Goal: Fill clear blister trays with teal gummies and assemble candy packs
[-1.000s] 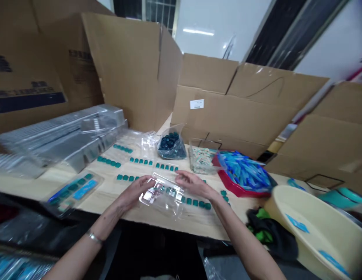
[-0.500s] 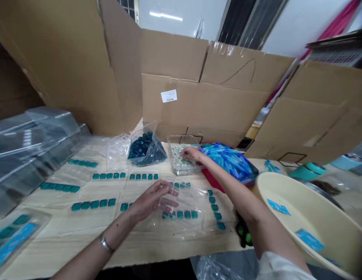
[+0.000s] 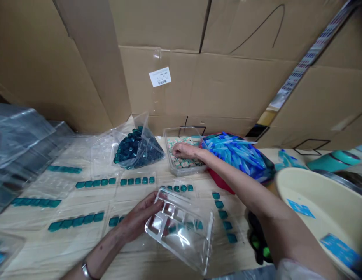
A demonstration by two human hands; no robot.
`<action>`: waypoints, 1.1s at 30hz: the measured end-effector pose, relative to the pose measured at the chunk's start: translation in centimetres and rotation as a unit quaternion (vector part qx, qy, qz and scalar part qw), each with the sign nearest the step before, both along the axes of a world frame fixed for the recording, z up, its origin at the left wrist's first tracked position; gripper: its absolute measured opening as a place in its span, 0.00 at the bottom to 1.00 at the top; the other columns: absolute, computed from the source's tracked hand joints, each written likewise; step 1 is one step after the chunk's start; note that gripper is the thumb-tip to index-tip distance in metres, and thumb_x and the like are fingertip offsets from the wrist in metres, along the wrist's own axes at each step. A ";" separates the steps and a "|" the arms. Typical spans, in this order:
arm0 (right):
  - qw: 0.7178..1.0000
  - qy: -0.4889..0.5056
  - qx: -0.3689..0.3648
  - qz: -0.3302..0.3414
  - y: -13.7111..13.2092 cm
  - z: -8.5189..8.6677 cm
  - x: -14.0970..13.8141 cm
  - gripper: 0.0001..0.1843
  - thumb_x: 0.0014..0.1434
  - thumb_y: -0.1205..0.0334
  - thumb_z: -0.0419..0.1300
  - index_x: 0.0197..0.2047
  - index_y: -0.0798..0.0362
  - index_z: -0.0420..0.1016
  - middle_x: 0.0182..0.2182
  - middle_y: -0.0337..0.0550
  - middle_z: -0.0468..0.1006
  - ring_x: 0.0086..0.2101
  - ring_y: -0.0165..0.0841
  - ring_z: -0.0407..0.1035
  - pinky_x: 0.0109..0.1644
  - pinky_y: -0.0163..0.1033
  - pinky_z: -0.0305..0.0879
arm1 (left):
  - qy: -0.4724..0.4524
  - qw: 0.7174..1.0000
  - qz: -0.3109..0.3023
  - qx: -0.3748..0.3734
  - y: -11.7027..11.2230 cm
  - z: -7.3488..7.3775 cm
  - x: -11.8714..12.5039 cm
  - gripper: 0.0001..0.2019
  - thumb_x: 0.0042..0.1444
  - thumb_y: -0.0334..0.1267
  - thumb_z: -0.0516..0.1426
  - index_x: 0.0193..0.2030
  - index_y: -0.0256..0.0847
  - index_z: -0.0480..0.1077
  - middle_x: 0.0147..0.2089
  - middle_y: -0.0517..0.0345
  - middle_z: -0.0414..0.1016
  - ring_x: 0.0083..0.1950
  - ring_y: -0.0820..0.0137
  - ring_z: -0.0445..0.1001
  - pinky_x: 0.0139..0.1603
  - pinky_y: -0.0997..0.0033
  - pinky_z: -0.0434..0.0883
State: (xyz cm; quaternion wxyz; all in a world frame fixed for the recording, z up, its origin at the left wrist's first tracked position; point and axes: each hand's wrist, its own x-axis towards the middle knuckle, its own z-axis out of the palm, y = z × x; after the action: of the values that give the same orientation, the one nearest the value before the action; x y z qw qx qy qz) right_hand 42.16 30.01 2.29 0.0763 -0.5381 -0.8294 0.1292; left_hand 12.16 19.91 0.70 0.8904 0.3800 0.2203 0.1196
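Observation:
My left hand (image 3: 138, 217) grips the left edge of a clear plastic clamshell tray (image 3: 181, 229), lifted and tilted above the table. My right hand (image 3: 183, 150) reaches forward into a small clear box (image 3: 169, 138) of pale patterned pieces, fingers curled down among them; what they pinch is hidden. Rows of teal square blocks (image 3: 137, 181) lie in clear trays spread across the wooden table (image 3: 52, 249). A clear bag of dark teal blocks (image 3: 137, 149) sits left of the box.
A red tray heaped with blue sticks (image 3: 236, 153) stands right of the box. A cream basin (image 3: 317, 210) sits at the right, stacked clear trays (image 3: 20, 144) at the left. Cardboard boxes (image 3: 181, 58) wall off the back. A black-and-green cloth (image 3: 258, 241) lies at the front edge.
My left hand has lifted and tilted the clear tray off the table. My right hand stays in the small box of patterned pieces. The camera has moved closer and lower.

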 end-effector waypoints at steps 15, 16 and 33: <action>0.959 0.232 -0.042 -0.159 -0.6 0.0 0.9 0.07 0.51 0.70 0.54 0.34 0.57 0.72 0.27 0.38 0.72 0.28 0.26 0.65 0.32 0.30 0.63 | -0.008 1.000 -0.011 -0.006 0.0 0.3 0.0 0.11 0.56 0.39 0.54 0.45 0.42 0.66 0.39 0.53 0.68 0.33 0.67 0.73 0.30 0.66 0.72; 0.943 0.274 -0.068 -0.177 -0.7 0.1 0.9 0.06 0.51 0.70 0.55 0.33 0.58 0.72 0.26 0.38 0.71 0.27 0.26 0.65 0.31 0.30 0.64 | -0.011 1.000 -0.013 -0.004 0.0 0.4 0.0 0.11 0.56 0.39 0.54 0.45 0.42 0.66 0.38 0.53 0.68 0.33 0.67 0.73 0.30 0.66 0.72; 0.987 0.141 -0.073 0.024 0.0 0.3 1.1 0.14 0.45 0.77 0.54 0.33 0.58 0.75 0.30 0.39 0.75 0.30 0.27 0.67 0.35 0.31 0.63 | -0.004 0.999 -0.032 0.001 0.0 0.5 -0.2 0.11 0.57 0.40 0.53 0.45 0.42 0.64 0.40 0.52 0.68 0.35 0.65 0.73 0.31 0.65 0.72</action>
State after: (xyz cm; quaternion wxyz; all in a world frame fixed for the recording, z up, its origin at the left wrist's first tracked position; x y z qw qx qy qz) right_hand 43.21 30.01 2.54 0.1497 -0.4988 -0.8112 0.2659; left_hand 11.93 19.90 1.23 0.8942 0.3873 0.2045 0.0926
